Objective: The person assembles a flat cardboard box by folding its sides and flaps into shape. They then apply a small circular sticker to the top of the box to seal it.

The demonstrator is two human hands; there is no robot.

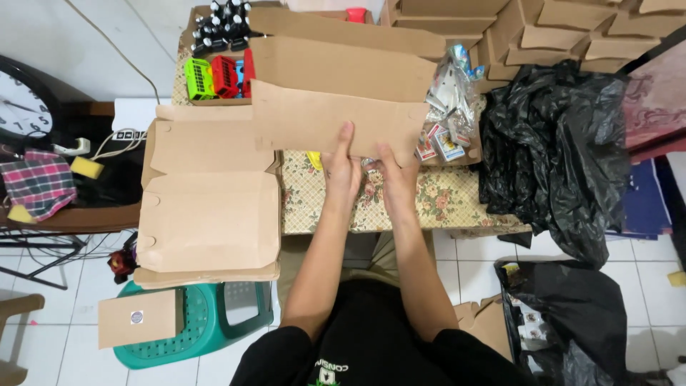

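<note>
Both hands, the left hand [343,171] and the right hand [395,179], grasp the lower edge of a flat cardboard box blank [336,100] at the frame centre, above the table [443,204].

Floor's all white tile [43,343], pretty evenly lit. The table has a beige floral cloth [443,204] over it. A green plastic stool [214,322] sits by the table's near left corner. A dark side table [78,214] on the left holds a round black wall clock [21,100], a plaid rag [39,182] and a white power strip [128,134]. Black plastic bags [557,150] slump over the table's right edge.
</note>
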